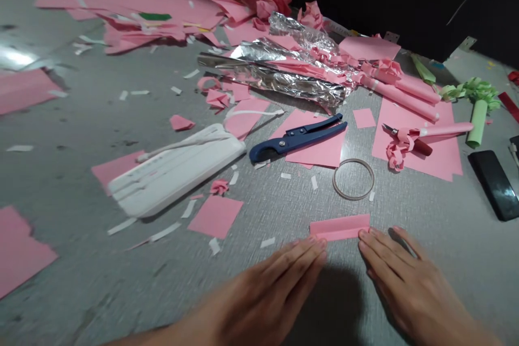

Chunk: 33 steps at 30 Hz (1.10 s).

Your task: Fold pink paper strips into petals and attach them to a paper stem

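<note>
A small folded strip of pink paper (339, 227) lies on the grey table in front of me, with a crease running along its length. The fingertips of my left hand (279, 281) press on its left end, fingers stretched out and side by side. At the strip's right end rest the fingertips of my right hand (405, 273), which lies flat with its fingers extended. A thin round bangle-like ring (353, 198) is just beyond the strip. Farther off, dark blue cutters (298, 138) lie partly on pink paper.
A white power strip (178, 173) lies left of the cutters. Crumpled foil (284, 75) and pink paper rolls (401, 97) are behind. A craft knife (417, 143), a green paper roll (478, 119) and a black phone (495, 184) are at right. Paper scraps are scattered around.
</note>
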Available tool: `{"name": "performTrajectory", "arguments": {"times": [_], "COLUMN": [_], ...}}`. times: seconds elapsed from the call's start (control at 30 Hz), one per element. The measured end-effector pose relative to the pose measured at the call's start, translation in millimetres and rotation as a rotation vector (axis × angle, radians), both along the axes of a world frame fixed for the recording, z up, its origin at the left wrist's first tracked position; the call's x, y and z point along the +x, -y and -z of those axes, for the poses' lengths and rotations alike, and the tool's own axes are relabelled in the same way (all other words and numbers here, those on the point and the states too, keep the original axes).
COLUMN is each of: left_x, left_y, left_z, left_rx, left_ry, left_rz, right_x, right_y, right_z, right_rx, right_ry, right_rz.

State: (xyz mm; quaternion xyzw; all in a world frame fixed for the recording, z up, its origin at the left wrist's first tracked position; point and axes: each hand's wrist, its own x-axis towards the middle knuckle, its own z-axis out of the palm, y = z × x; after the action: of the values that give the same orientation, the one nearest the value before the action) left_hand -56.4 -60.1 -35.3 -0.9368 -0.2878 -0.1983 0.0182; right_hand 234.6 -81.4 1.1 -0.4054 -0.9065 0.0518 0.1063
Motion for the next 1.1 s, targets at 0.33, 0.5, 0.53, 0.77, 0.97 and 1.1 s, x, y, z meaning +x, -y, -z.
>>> {"name": "performTrajectory", "arguments": {"times": [0.33,0.5,0.53,0.77,0.97,1.1], "left_x": [13,17,17,31,42,41], "left_y": [-33,-41,-41,-36,-45,-48], "left_z": [-24.2,-18.9,-18.1,-19.4,-9.2,-8.6], "left_rx": [0.084,0.041,0.038,0.063,0.108,0.03], "left_ry": [-0.124,-0.073,-0.064,-0.012,-0.084,-0.056], "left_rz": [0.238,0.252,0.241,0.281,0.415,0.287], "right_x": [-12,-7,-5,9,21,19], "right_y": [-45,-46,-43,-29,-40,-40], "right_z": [-0.3,0.6,0.0,-2.9,1.0,6.2], "right_rx": [0.04,-0.162,-0.196,-0.162,-0.052,-0.021], "right_ry": [-0.194,-0.28,-0.286,-0.236,-0.193,-0.21], "right_rz": [-0.014,-0.01,-0.032,-0.134,-0.134,-0.151]}}
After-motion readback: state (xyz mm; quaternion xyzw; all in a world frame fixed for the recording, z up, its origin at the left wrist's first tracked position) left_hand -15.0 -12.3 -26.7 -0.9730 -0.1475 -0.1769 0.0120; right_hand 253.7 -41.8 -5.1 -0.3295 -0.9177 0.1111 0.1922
